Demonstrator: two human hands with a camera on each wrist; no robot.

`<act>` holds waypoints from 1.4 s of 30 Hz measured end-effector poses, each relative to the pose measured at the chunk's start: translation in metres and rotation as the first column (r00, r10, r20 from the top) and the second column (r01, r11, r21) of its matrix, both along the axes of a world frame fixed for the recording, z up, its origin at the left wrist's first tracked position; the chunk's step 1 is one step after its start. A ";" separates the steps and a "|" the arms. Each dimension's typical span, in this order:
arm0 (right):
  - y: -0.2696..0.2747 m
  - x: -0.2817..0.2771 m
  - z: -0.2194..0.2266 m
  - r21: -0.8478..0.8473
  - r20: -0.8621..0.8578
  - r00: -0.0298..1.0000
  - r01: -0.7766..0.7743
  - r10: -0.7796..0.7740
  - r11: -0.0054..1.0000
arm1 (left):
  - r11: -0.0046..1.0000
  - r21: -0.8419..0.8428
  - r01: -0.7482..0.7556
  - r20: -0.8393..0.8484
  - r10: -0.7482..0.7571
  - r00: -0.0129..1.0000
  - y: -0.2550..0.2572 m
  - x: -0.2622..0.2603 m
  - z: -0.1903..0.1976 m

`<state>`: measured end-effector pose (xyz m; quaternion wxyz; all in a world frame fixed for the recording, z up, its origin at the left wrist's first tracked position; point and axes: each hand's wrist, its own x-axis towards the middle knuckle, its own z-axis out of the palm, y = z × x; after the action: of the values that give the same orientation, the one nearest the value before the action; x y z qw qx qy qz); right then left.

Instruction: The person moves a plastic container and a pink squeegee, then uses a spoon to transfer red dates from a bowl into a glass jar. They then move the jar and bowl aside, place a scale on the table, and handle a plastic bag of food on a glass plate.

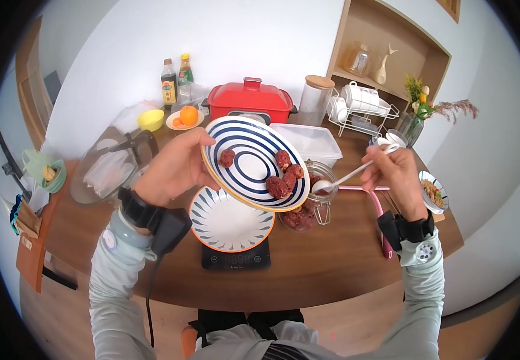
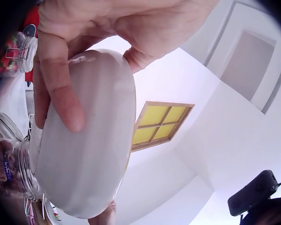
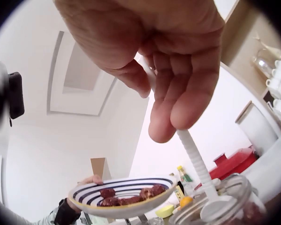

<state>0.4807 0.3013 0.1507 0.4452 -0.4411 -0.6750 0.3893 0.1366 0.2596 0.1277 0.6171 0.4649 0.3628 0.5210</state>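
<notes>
My left hand (image 1: pixel 176 162) grips the left rim of a blue-and-white striped plate (image 1: pixel 227 129), thumb on top and fingers under its white underside (image 2: pixel 93 140). The plate is tilted down to the right. Several dried red dates (image 1: pixel 278 186) lie on it, most near the lower right edge. My right hand (image 1: pixel 395 177) pinches the handle of a white plastic spoon (image 1: pixel 356 171). The spoon's bowl (image 3: pixel 218 208) is at the mouth of a glass clip-top jar (image 1: pixel 322 210) of dark red dates. The jar stands partly hidden behind the tilted plate.
Below the held plate, a leaf-patterned plate (image 1: pixel 230 219) sits on a black kitchen scale (image 1: pixel 236 262). A red electric cooker (image 1: pixel 251 101) and a clear plastic box (image 1: pixel 311 143) stand behind. Pink tongs (image 1: pixel 383 219) and a bowl of food (image 1: pixel 434 192) lie right; a glass lid (image 1: pixel 86 180) left.
</notes>
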 end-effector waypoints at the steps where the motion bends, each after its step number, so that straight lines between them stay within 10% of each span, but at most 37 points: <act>1: 0.002 0.005 0.002 0.016 -0.011 1.000 -0.012 0.012 1.000 | 1.000 -0.008 0.006 -0.001 -0.006 1.000 0.000 0.000 -0.001; 5: -0.001 -0.004 -0.010 -0.013 0.102 0.991 -0.087 0.088 0.996 | 0.998 -0.062 0.007 0.040 -0.005 0.999 0.001 0.006 -0.003; 10: -0.007 0.018 0.018 0.343 -0.221 0.974 0.033 0.047 0.939 | 0.997 -0.048 0.068 0.097 -0.063 0.993 0.008 0.007 -0.011; 16: -0.013 -0.008 -0.006 0.142 -0.096 0.974 -0.190 0.204 0.972 | 0.992 -0.049 0.117 0.102 -0.112 0.989 0.020 0.018 -0.013; 31: -0.007 0.035 -0.024 0.185 -0.234 0.972 0.051 -0.006 0.981 | 0.998 -0.064 0.027 0.081 -0.022 0.996 0.018 0.010 -0.013; 42: -0.014 0.019 -0.016 0.139 -0.233 0.967 -0.070 0.101 0.988 | 0.998 -0.058 0.030 0.100 -0.024 0.995 0.019 0.014 -0.014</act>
<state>0.4999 0.2873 0.1345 0.5338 -0.3317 -0.6587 0.4137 0.1507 0.2790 0.1136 0.6548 0.4247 0.3406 0.5242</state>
